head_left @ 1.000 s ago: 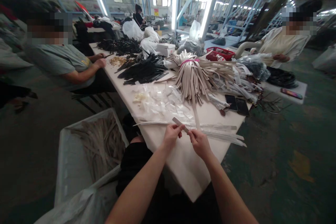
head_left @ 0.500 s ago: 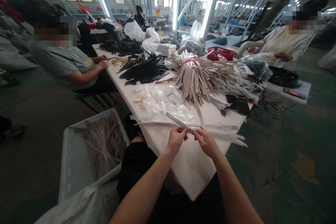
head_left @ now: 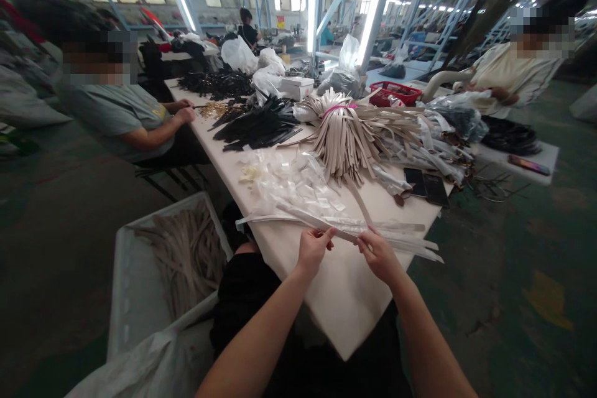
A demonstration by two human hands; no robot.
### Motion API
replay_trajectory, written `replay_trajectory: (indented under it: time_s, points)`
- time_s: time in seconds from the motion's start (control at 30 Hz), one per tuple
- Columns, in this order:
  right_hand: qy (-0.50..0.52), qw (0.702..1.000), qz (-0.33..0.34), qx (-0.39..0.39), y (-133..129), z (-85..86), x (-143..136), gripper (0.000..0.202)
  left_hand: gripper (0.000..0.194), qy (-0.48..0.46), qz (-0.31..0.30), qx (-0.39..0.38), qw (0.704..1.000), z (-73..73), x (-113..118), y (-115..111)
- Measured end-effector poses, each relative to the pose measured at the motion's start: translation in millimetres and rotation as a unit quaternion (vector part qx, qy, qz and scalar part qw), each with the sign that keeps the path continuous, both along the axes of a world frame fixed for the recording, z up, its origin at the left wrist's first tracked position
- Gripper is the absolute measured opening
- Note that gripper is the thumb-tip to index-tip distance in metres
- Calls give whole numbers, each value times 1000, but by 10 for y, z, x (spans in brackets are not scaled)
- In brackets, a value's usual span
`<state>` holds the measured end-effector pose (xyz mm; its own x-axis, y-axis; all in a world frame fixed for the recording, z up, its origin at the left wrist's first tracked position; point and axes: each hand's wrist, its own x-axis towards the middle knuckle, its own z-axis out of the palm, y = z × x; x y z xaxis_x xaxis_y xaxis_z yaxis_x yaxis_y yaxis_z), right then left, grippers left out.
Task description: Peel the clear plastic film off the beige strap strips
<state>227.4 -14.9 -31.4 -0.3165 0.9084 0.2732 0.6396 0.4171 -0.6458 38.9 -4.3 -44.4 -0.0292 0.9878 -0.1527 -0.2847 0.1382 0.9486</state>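
A light beige strap (head_left: 344,234) is stretched between my two hands above the table. My left hand (head_left: 313,250) is closed, pinching it between thumb and fingers. My right hand (head_left: 379,254) is closed on the strap as well, a little way to the right. From the right hand a length of strap (head_left: 359,199) runs up toward a big bundle of beige straps (head_left: 342,143) bound with a pink band. Behind the hands lie several long whitish strips (head_left: 405,237). Small clear plastic pieces (head_left: 298,183) are heaped just beyond them.
Left of my legs stands a white bin (head_left: 122,273) filled with beige straps (head_left: 186,255). Black straps (head_left: 261,124), a red basket (head_left: 396,93) and dark phones (head_left: 424,185) lie on the table (head_left: 345,317). Co-workers sit at left (head_left: 125,112) and right (head_left: 504,74).
My right hand has moved slightly right, away from the left hand, so more strap shows between them. The strap's left end has dropped lower toward the strips.
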Motion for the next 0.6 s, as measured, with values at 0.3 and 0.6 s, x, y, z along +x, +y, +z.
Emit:
replay_trajectory:
  time_s: [0.3, 0.6]
  points:
    - [-33, 999, 0, 0, 44, -52, 117, 21, 45, 5, 8, -7, 1000, -83, 22, 21]
    - [-36, 999, 13, -8, 35, -93, 136, 22, 45, -28, 2, -22, 999, -177, 116, -33]
